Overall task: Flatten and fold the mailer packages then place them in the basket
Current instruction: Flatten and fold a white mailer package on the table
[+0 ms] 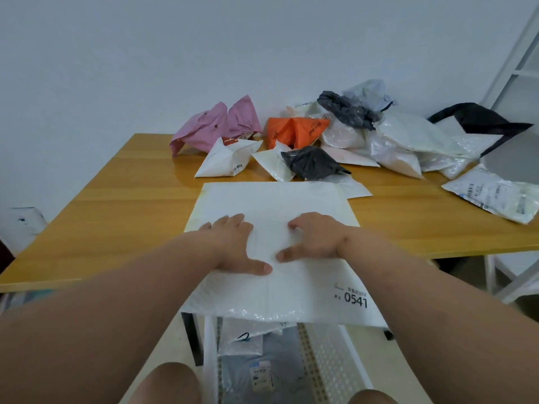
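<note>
A large white mailer with the print "0541" lies flat on the wooden table, its near end hanging over the front edge. My left hand presses flat on its middle, fingers spread. My right hand rests beside it on the same mailer, palm down, thumb out, fingertips slightly bent. Below the table edge stands a white perforated basket holding folded mailers.
A heap of crumpled mailers fills the table's far side: pink, orange, dark grey, black and several white ones. A labelled white mailer lies at the right edge. My knees show at the bottom.
</note>
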The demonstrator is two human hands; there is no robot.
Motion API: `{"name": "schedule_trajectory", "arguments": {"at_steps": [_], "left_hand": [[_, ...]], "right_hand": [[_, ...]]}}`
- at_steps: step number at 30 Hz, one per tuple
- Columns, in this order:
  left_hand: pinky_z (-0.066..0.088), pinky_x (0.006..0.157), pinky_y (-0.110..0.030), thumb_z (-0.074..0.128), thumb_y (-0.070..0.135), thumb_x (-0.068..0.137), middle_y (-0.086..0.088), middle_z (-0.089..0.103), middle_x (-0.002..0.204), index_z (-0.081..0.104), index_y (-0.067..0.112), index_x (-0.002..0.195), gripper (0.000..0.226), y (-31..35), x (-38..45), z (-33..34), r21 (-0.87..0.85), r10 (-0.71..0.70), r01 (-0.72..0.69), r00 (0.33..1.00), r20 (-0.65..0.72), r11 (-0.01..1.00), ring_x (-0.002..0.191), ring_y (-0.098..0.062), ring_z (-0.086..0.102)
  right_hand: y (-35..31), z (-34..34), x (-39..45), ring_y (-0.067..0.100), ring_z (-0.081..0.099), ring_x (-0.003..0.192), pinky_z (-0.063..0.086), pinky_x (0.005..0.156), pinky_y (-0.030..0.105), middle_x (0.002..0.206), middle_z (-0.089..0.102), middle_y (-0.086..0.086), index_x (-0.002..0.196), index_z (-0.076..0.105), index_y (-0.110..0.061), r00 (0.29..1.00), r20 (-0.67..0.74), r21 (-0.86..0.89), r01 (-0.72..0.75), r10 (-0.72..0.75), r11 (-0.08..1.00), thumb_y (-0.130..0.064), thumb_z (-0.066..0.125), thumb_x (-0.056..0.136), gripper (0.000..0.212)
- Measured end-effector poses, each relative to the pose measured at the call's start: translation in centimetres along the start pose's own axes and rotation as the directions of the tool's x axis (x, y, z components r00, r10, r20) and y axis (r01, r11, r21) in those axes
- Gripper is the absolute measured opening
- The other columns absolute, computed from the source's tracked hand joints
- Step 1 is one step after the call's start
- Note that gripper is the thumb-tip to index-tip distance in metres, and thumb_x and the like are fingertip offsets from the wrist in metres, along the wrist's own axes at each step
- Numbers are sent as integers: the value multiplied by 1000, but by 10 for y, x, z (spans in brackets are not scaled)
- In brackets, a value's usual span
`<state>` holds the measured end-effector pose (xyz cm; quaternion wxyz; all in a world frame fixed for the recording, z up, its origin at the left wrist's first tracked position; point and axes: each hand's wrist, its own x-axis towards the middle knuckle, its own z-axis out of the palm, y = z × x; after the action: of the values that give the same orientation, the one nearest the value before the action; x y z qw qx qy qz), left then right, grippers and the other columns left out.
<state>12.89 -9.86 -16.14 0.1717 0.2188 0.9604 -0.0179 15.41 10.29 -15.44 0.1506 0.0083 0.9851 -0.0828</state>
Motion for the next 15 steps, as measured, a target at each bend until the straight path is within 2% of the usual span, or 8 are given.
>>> {"name": "schedule_trajectory", "arguments": {"at_steps": [2, 5, 11, 15], "left_hand": [[5, 121, -48, 45, 84, 76, 3, -3, 165, 6, 24, 156, 108, -1, -1, 10, 6, 19, -19, 999, -45, 1000, 151, -20, 0], [0, 122, -48, 38, 81, 82, 4, -7, 164, -1, 22, 157, 102, -2, -4, 15, 11, 39, -39, 998, -44, 999, 151, -17, -6], [-5, 121, -49, 26, 82, 83, 2, -16, 163, -12, 19, 155, 103, -4, -5, 29, 56, 64, -59, 994, -93, 997, 150, -17, -14], [-5, 121, -51, 23, 82, 83, 1, -19, 163, -16, 22, 154, 101, -5, -3, 31, 78, 77, -70, 992, -100, 995, 150, -19, -16]], "right_hand": [[4, 12, -4, 22, 15, 149, 15, 119, 53, 162, 15, -2, 154, 20, -31, 1000, 3, -63, 16, -16, 998, -84, 56, 68, 107], [8, 20, -8, 18, -1, 151, 3, 120, 52, 165, -1, -5, 156, 8, -34, 1000, 10, -49, 27, -26, 998, -81, 49, 77, 100], [9, 30, -14, 16, -13, 150, -4, 121, 49, 164, -14, -6, 155, -4, -36, 999, 0, -85, 37, -37, 996, -83, 35, 82, 95], [10, 34, -14, 15, -15, 150, -6, 121, 48, 163, -16, -7, 155, -6, -37, 999, -16, -87, 32, -34, 996, -83, 31, 83, 93]]}}
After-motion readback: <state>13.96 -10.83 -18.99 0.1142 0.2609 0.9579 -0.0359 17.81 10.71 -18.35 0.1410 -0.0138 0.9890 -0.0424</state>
